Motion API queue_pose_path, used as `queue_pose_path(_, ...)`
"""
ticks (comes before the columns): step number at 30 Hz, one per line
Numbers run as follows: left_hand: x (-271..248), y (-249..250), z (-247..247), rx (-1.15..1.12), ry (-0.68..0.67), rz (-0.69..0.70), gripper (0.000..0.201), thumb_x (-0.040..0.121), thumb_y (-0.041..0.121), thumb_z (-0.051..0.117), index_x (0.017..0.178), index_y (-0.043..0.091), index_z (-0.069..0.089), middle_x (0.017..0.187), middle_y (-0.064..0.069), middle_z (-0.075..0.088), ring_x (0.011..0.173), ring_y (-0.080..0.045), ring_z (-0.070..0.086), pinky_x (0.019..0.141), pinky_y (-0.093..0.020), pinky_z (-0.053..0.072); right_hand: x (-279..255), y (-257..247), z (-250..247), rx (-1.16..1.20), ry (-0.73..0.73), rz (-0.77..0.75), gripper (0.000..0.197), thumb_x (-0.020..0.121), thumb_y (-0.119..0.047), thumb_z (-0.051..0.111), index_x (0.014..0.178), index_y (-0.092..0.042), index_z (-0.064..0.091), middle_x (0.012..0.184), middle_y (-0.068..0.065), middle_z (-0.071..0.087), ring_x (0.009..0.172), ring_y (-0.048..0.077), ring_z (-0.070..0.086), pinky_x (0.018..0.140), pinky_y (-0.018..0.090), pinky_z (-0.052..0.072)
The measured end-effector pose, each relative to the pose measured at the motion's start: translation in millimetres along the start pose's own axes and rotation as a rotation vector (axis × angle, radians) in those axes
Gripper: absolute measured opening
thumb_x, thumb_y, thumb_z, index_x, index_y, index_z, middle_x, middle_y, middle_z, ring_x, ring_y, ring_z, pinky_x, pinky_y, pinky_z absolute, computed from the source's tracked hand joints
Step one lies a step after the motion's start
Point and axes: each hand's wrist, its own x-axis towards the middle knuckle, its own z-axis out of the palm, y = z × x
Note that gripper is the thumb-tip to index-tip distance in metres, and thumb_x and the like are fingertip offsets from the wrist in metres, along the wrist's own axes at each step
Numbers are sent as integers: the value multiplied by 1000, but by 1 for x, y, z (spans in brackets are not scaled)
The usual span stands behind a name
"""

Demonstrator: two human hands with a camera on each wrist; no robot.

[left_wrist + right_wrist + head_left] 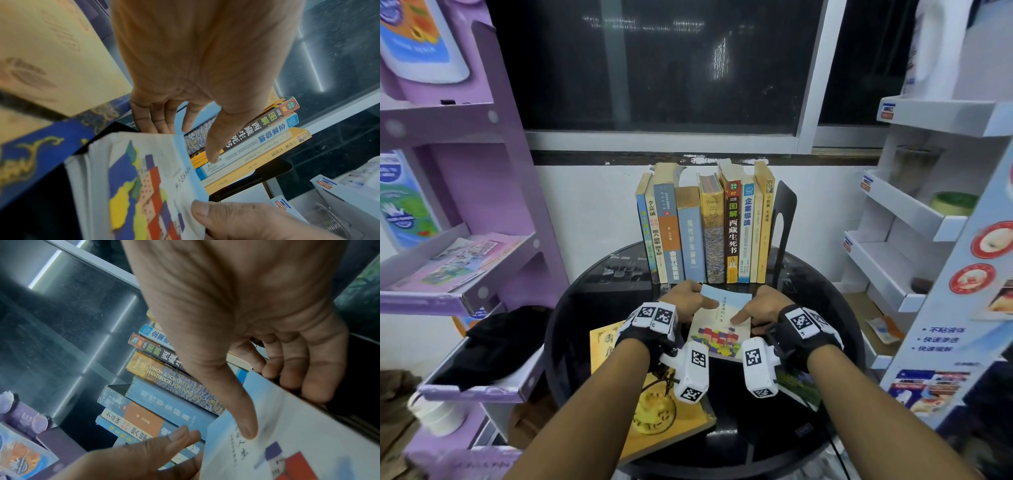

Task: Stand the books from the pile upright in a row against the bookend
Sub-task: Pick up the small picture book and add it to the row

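Both hands hold a pale blue and white book [722, 329] with coloured houses on its cover, cover up, low over the round black table [854, 329] just in front of the row. My left hand [690, 299] grips its far left corner, thumb on the cover and fingers [156, 125] behind the edge. My right hand [756, 313] grips the right edge, thumb on the cover and fingers [308, 382] curled underneath. Several books [705, 233] stand upright in a row that ends against the black bookend [786, 219] on the right.
A yellow book [664, 418] lies flat at the table's near left, under my left wrist. A book with a green cover [803, 390] lies under my right wrist. A purple shelf unit [465, 274] stands to the left and a white one [893, 274] to the right.
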Motion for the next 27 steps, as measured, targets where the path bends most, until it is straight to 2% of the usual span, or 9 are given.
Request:
queue_pose_path(3, 1, -3, -3, 13, 2, 40, 31, 88, 20, 67, 116, 10, 57, 122, -7, 63, 111, -25, 60, 97, -42, 49, 7, 4, 1, 54, -1, -2, 54, 63, -10, 88, 106, -4, 56, 107, 15, 68, 97, 31, 67, 87, 50, 56)
queue_pose_path(5, 1, -5, -3, 5, -15, 56, 31, 89, 15, 65, 118, 5, 61, 122, -9, 65, 111, -25, 61, 101, -45, 47, 14, 7, 2, 93, 3, -18, 53, 62, -10, 88, 107, -4, 60, 109, 13, 68, 100, 29, 66, 88, 48, 55)
queue_pose_path(8, 3, -8, -4, -17, -17, 77, 36, 88, 6, 64, 123, 3, 60, 122, -13, 65, 110, -28, 63, 99, -47, 48, 7, 1, 2, 158, -7, -53, 44, 73, -5, 81, 112, -2, 62, 111, 12, 69, 103, 28, 65, 92, 46, 53)
queue_pose_path(10, 0, -9, -3, -24, -4, 92, 40, 86, 2, 65, 125, 4, 55, 121, -14, 64, 111, -29, 61, 99, -48, 48, 0, -5, 2, 198, -8, -91, 43, 76, -2, 77, 115, -3, 61, 113, 12, 68, 104, 28, 65, 91, 44, 54)
queue_pose_path(15, -7, -8, -4, -72, 99, 154, 52, 85, -2, 65, 129, 12, 42, 98, -6, 58, 107, -31, 61, 92, -47, 52, 12, -10, -1, 352, 12, -181, 63, 69, 2, 81, 120, -11, 48, 117, 9, 65, 102, 28, 65, 83, 52, 56)
queue_pose_path(19, -14, 2, -7, -209, 75, 207, 53, 91, 0, 57, 136, 18, 34, 91, -4, 61, 90, -30, 65, 80, -45, 56, 4, -20, -7, 480, 27, -256, 58, 72, 6, 77, 115, -15, 45, 118, 9, 62, 106, 29, 63, 83, 56, 55)
queue_pose_path(21, -16, 7, -9, -263, 68, 234, 53, 94, 1, 53, 139, 20, 30, 98, -8, 63, 87, -31, 65, 79, -45, 56, -4, -27, -12, 517, 43, -298, 54, 76, 9, 72, 113, -16, 42, 119, 9, 60, 109, 30, 61, 84, 57, 54)
queue_pose_path(24, -15, 14, -11, -282, 95, 265, 50, 96, 3, 49, 141, 15, 31, 125, -15, 57, 85, -26, 66, 76, -41, 57, -14, -35, -20, 517, 55, -395, 52, 83, 8, 66, 118, -19, 40, 125, 9, 54, 111, 29, 59, 81, 56, 56)
queue_pose_path(27, -14, 20, -16, -289, 76, 303, 45, 97, 2, 48, 138, 16, 35, 128, -15, 57, 94, -33, 66, 85, -52, 54, -32, -40, -32, 407, 39, -491, 44, 90, 0, 61, 122, -24, 44, 124, 7, 55, 105, 27, 63, 73, 54, 59)
